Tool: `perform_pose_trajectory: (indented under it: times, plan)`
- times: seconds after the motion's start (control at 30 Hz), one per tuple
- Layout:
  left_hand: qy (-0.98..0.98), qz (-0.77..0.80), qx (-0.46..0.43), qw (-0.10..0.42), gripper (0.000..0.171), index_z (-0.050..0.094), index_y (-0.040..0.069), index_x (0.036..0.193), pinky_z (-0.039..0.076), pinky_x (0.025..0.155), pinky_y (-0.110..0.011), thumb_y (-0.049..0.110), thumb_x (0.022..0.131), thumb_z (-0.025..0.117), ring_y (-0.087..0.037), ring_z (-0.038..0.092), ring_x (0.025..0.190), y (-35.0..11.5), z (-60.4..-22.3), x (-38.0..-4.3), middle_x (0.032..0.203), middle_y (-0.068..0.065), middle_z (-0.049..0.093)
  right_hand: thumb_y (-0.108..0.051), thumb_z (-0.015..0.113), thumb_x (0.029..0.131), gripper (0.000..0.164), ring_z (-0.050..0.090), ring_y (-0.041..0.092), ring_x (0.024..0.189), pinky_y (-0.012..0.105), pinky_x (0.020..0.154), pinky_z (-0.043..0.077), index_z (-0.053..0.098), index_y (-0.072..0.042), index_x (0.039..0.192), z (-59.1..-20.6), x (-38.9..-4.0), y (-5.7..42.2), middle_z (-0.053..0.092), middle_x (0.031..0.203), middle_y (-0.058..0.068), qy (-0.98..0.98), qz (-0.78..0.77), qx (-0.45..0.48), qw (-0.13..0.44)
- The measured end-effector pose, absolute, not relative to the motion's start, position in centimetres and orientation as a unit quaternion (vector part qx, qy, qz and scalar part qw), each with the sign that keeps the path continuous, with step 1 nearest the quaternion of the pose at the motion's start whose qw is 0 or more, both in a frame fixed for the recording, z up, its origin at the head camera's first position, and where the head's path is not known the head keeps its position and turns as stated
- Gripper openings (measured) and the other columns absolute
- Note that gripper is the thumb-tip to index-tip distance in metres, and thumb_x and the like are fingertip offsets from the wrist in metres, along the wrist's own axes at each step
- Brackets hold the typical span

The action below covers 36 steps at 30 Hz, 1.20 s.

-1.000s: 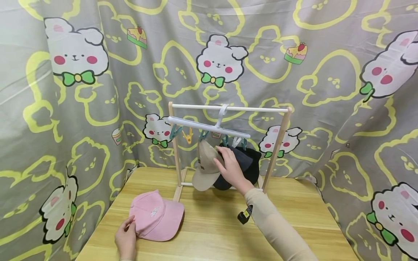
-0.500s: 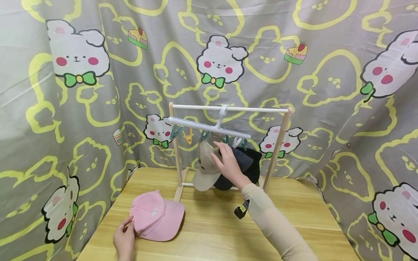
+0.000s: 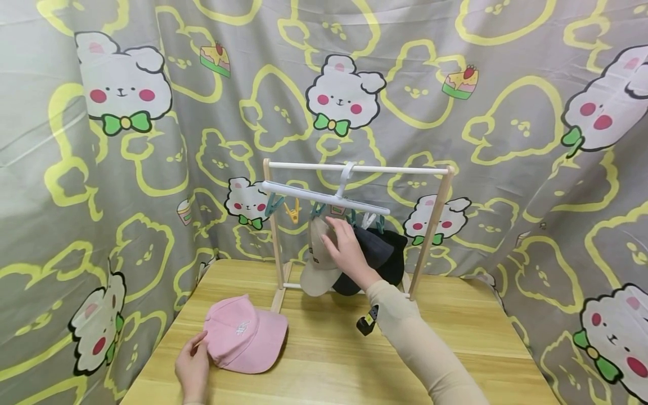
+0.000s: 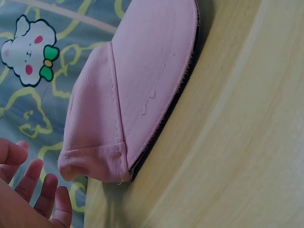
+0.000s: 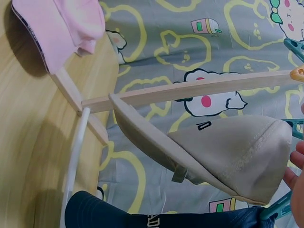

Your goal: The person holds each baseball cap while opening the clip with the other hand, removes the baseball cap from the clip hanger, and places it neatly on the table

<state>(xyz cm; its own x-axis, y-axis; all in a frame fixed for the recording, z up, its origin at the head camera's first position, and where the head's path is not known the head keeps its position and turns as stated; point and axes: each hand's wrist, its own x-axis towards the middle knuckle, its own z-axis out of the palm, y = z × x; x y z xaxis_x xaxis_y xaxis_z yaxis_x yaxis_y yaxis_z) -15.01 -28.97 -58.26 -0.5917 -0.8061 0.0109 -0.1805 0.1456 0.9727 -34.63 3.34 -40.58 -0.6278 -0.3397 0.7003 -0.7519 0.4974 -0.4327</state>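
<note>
A pink cap (image 3: 245, 340) lies on the table with its brim towards the right. My left hand (image 3: 192, 363) is at the cap's left edge, fingers loosely bent; in the left wrist view the fingers (image 4: 45, 197) show beside the pink crown, not gripping it. A beige cap (image 3: 320, 278) hangs by teal clips from a pale hanger (image 3: 324, 197). Over its crown reaches my right hand (image 3: 346, 244), fingers extended. In the right wrist view the fingertips (image 5: 290, 175) are close to the crown top; whether they touch is unclear.
A dark navy cap (image 3: 376, 247) and a black cap (image 3: 397, 256) hang right of the beige one. The hanger hooks on a wooden rack (image 3: 431, 230) standing on the table (image 3: 324, 360). A yellow clip (image 3: 292, 211) hangs at left. Patterned curtains (image 3: 415, 34) surround the table.
My right hand has shifted slightly left and up across the beige cap's crown. My left hand stays beside the pink cap, almost unmoved.
</note>
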Motion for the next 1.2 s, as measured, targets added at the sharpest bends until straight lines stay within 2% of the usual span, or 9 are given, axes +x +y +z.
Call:
perform_pose_trajectory:
  times: [0.27,0.53,0.8,1.03,1.1,1.2]
  plan:
    - [-0.703,-0.55,0.346,0.291,0.027,0.07,0.004,0.116,0.039,0.063,-0.01,0.01,0.092,0.058,0.01,0.046,0.074,-28.8,-57.9,-15.6,0.087,0.016,0.061,-0.025,0.055,0.1,0.046,0.049,0.029,0.126,0.045,0.105,0.045,0.045,-0.008,0.142,-40.6,-34.9,2.7,0.051,0.137,0.014,-0.823,0.385,0.316,0.272]
    - [-0.71,-0.544,0.329,0.303,0.025,0.071,0.005,0.114,0.038,0.067,-0.008,0.011,0.093,0.057,0.016,0.047,0.074,-28.8,-57.2,-16.5,0.078,0.032,0.054,-0.024,0.056,0.1,0.046,0.049,0.03,0.125,0.044,0.103,0.046,0.045,-0.006,0.141,-40.6,-35.2,2.3,0.051,0.136,0.015,-0.823,0.403,0.3,0.265]
    - [-0.703,-0.555,0.321,0.308,0.023,0.071,0.005,0.112,0.039,0.068,-0.006,0.008,0.093,0.059,0.012,0.048,0.075,-28.5,-56.6,-17.4,0.085,0.02,0.062,-0.025,0.056,0.099,0.046,0.052,0.03,0.121,0.043,0.102,0.047,0.045,-0.005,0.14,-40.2,-35.1,2.0,0.052,0.133,0.016,-0.82,0.428,0.284,0.253]
    - [-0.706,-0.559,0.302,0.314,0.024,0.07,0.004,0.113,0.038,0.073,-0.007,0.008,0.094,0.056,0.014,0.047,0.082,-27.8,-55.7,-18.2,0.082,0.034,0.053,-0.026,0.057,0.099,0.048,0.053,0.03,0.12,0.043,0.102,0.047,0.044,-0.005,0.141,-40.3,-35.3,1.9,0.051,0.132,0.016,-0.823,0.44,0.267,0.24]
    - [-0.705,-0.562,0.296,0.316,0.024,0.07,0.004,0.113,0.038,0.073,-0.007,0.007,0.094,0.056,0.013,0.047,0.083,-27.5,-55.4,-18.4,0.085,0.03,0.056,-0.026,0.058,0.099,0.049,0.053,0.03,0.12,0.043,0.102,0.047,0.044,-0.005,0.141,-40.3,-35.4,1.8,0.051,0.132,0.016,-0.822,0.44,0.267,0.242]
    - [-0.705,-0.568,0.286,0.313,0.024,0.069,0.003,0.115,0.038,0.074,-0.006,0.007,0.095,0.055,0.011,0.047,0.086,-27.1,-54.9,-18.7,0.095,0.016,0.064,-0.026,0.059,0.098,0.05,0.053,0.03,0.12,0.043,0.102,0.047,0.044,-0.004,0.141,-40.3,-35.5,1.8,0.052,0.131,0.017,-0.821,0.438,0.268,0.248]
